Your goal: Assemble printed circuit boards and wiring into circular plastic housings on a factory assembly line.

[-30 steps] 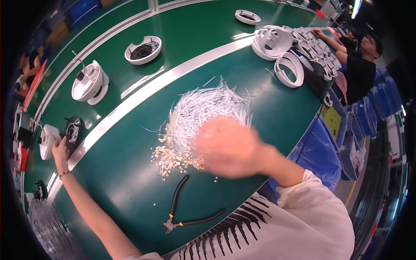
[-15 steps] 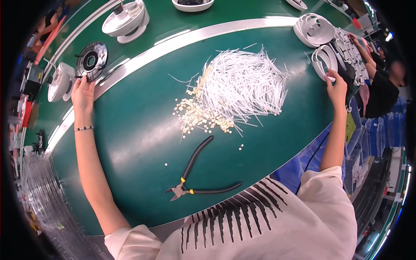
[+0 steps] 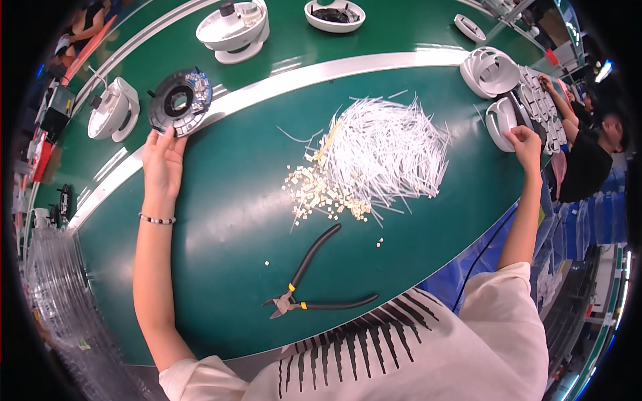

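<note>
Left hand (image 3: 162, 159) reaches far out, fingertips touching the near rim of a black round ring-shaped part (image 3: 180, 101) on the pale conveyor strip (image 3: 374, 63). Right hand (image 3: 525, 142) pinches the edge of a white curved plastic housing (image 3: 501, 122) at the far right. Between them on the green work table (image 3: 221, 227) lies a pile of thin white plastic ties (image 3: 384, 150) with small cream cube pieces (image 3: 319, 194); black-handled side cutters (image 3: 314, 281) lie nearer, untouched. White dome housings (image 3: 233, 25) sit beyond.
</note>
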The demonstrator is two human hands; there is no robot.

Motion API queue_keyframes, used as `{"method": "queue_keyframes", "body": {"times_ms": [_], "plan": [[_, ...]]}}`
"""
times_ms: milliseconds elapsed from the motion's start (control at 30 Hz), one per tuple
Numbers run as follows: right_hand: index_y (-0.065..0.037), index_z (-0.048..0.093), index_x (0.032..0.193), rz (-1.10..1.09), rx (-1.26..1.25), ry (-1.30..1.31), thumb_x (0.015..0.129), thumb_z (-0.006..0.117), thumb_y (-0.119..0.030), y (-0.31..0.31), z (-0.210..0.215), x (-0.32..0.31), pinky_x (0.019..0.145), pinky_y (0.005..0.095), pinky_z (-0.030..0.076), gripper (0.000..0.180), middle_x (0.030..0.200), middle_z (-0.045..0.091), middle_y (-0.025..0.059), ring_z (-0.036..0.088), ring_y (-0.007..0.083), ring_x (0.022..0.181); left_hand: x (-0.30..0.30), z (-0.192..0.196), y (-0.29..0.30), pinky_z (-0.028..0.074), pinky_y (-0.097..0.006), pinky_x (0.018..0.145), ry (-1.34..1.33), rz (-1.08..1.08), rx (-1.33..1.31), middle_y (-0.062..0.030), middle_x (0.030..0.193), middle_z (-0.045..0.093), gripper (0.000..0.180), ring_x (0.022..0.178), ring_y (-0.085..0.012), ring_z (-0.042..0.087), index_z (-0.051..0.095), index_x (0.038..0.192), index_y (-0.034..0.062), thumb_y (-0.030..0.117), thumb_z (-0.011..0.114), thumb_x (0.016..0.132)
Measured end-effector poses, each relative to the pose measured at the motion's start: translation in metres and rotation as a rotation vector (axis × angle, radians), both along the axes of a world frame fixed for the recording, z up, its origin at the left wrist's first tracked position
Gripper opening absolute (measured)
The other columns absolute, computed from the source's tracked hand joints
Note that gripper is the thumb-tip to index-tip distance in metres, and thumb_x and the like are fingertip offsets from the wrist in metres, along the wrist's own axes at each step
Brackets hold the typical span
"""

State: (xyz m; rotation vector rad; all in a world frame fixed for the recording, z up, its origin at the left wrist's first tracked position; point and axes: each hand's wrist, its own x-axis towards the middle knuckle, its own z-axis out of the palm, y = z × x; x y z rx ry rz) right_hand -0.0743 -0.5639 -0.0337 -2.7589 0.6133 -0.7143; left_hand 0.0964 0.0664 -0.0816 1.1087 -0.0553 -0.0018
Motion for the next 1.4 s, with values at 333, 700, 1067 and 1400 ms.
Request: {"method": "queue_keyframes", "body": {"times_ms": [333,700,1067,1400], "plan": [[-0.002,0.051,0.063,0.176,-0.223,-0.191,0.072,0.065,-0.01,0.169,0.066,-0.031,0.041,0.0207,0.033,0.018,0.048,0.049,0.0006,0.045,0.0051,0.043,-0.034,0.009,-0.034,0.044,-0.032,0.087,-0.023,-0.077,0.034,-0.0095,0.109,0.051,0.048,0.099,-0.0184,0.053,0.033,0.12,0.0051,-0.005,0.053,0.078],[-0.004,0.046,0.06,0.219,0.165,0.094,0.064,0.07,-0.006,0.236,-0.014,-0.068,0.038,0.0237,0.035,0.024,0.042,0.046,0.0021,0.045,0.0096,0.036,-0.048,0.011,-0.06,0.038,-0.032,0.095,-0.118,-0.127,0.054,-0.0125,0.12,0.041,0.071,0.112,-0.0195,0.043,0.016,0.131,0.0032,-0.01,0.055,0.074],[-0.003,0.023,0.133,0.41,0.145,0.408,0.036,0.081,-0.032,0.199,0.02,-0.08,0.101,0.042,0.023,0.117,0.134,0.027,0.0195,0.027,0.0375,0.122,-0.054,0.015,-0.059,0.035,-0.034,0.099,-0.208,-0.14,0.059,-0.014,0.125,0.034,0.076,0.116,-0.0205,0.039,0.008,0.134,0.0041,-0.014,0.051,0.073],[0.002,0.018,0.132,0.839,1.069,-0.25,0.056,0.079,-0.021,0.308,0.045,0.035,0.092,0.0349,0.037,0.1,0.124,0.035,0.0159,0.039,0.0247,0.115,-0.084,0.035,-0.143,0.031,-0.034,0.101,-0.298,-0.23,-0.05,-0.0125,0.125,0.034,0.067,0.117,-0.0198,0.037,0.016,0.128,0.0023,-0.015,0.048,0.072]]}}
